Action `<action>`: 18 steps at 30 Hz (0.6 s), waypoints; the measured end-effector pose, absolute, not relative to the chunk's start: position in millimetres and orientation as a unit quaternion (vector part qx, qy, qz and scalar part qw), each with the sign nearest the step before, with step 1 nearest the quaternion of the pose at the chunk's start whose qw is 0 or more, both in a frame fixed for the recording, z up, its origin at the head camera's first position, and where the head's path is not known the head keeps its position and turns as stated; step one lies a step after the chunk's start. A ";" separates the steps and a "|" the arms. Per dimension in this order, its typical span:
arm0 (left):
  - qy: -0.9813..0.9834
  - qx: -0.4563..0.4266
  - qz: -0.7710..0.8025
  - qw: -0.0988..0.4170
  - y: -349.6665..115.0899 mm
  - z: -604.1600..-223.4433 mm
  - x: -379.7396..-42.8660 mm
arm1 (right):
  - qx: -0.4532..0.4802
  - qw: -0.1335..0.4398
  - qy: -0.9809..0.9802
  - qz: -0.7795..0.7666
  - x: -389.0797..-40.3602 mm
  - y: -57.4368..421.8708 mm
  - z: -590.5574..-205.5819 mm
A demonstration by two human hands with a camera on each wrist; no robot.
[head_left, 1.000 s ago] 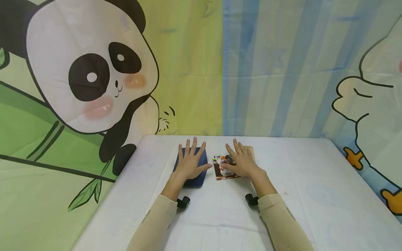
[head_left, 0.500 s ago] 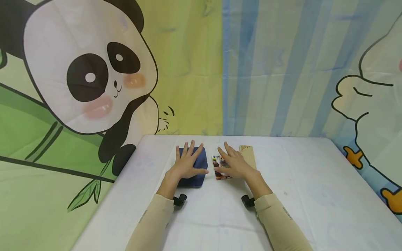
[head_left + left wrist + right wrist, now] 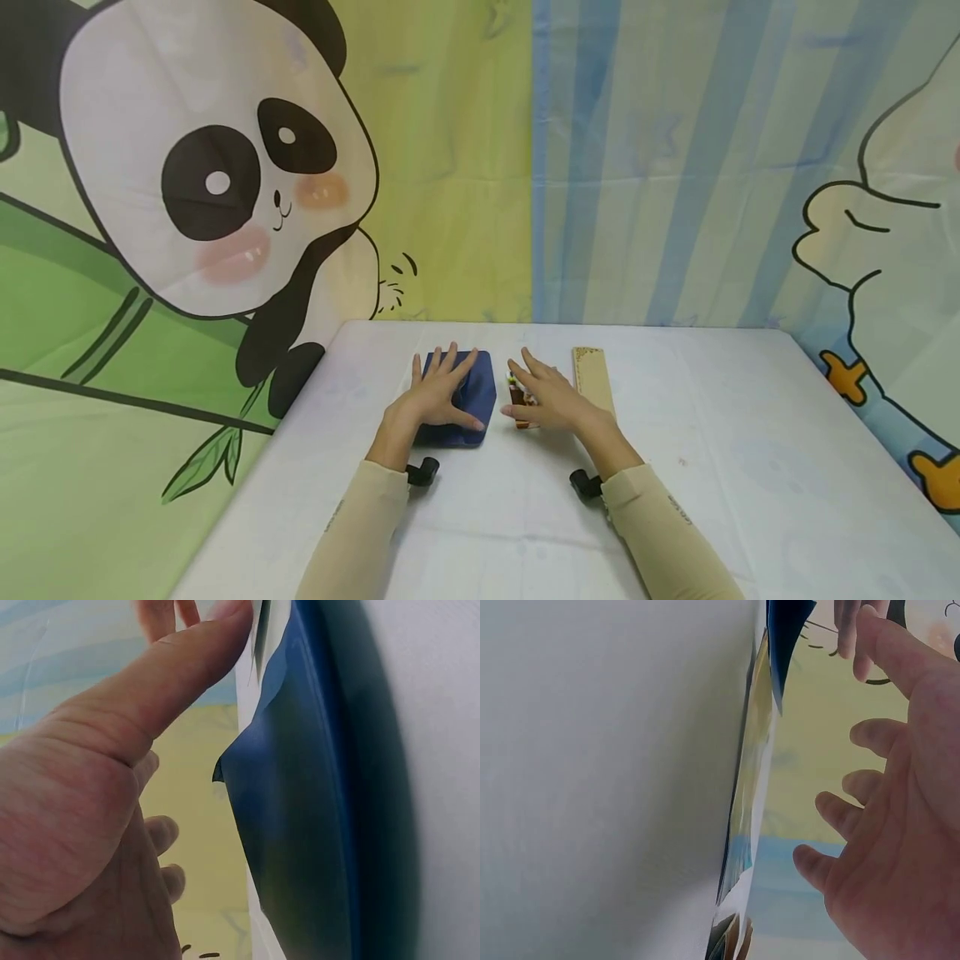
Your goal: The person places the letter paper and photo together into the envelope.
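Observation:
A dark blue flat rectangular cover (image 3: 477,392) with rounded corners lies left of centre in the head view. My left hand (image 3: 435,400) hovers over its left part with fingers spread. In the left wrist view the thumb is apart from the blue cover (image 3: 300,810), whose edge has a raised flap. To its right lies a glossy picture card (image 3: 522,400) with a cartoon animal, mostly hidden under my right hand (image 3: 557,400). That hand's fingers are spread too and grip nothing; the right wrist view shows them off the glossy surface (image 3: 751,780). A beige strip (image 3: 592,375) with brown ornament lies beyond it.
The things lie on a table with a white cloth (image 3: 712,450). Behind it hangs a printed curtain (image 3: 450,167) with a panda at left and a white figure at right. Small black wrist cameras (image 3: 423,472) sit at both sleeves.
Both hands have shifted left and slightly nearer to the body, staying spread. More of the blue cover's right side and the beige strip show; more of the picture card is now covered.

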State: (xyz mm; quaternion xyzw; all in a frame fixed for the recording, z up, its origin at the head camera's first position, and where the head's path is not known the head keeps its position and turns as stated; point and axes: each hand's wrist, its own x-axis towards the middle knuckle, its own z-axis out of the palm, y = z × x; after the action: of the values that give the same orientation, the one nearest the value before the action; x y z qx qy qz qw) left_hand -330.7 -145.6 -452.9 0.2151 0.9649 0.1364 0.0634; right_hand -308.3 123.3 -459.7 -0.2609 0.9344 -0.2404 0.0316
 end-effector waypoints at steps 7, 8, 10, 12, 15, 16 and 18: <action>0.964 0.211 0.141 0.084 -150.3 -452.6 -330.1 | -0.273 0.032 0.930 -0.243 -309.1 120.9 -462.0; 0.964 0.211 0.140 0.087 -150.4 -452.4 -330.0 | -0.275 0.033 0.930 -0.243 -309.4 120.6 -462.3; 0.963 0.211 0.142 0.090 -150.5 -452.6 -330.1 | -0.279 0.035 0.929 -0.240 -309.9 119.8 -462.8; 0.962 0.211 0.145 0.097 -150.3 -453.3 -330.4 | -0.282 0.038 0.929 -0.236 -310.3 119.1 -463.7; 0.959 0.208 0.154 0.113 -149.5 -454.6 -331.3 | -0.282 0.044 0.930 -0.234 -309.6 118.1 -463.8; 0.958 0.208 0.160 0.120 -149.3 -455.1 -331.7 | -0.280 0.047 0.929 -0.236 -309.3 117.6 -463.9; 0.953 0.206 0.174 0.136 -148.9 -456.0 -332.1 | -0.276 0.054 0.929 -0.239 -308.6 116.6 -463.9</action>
State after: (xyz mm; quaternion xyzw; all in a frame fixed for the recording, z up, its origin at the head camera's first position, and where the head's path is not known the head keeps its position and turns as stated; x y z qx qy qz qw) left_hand -332.1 -148.9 -456.0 0.2060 0.9534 0.1737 0.1356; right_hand -308.6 116.6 -463.9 -0.2764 0.9293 -0.2388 0.0538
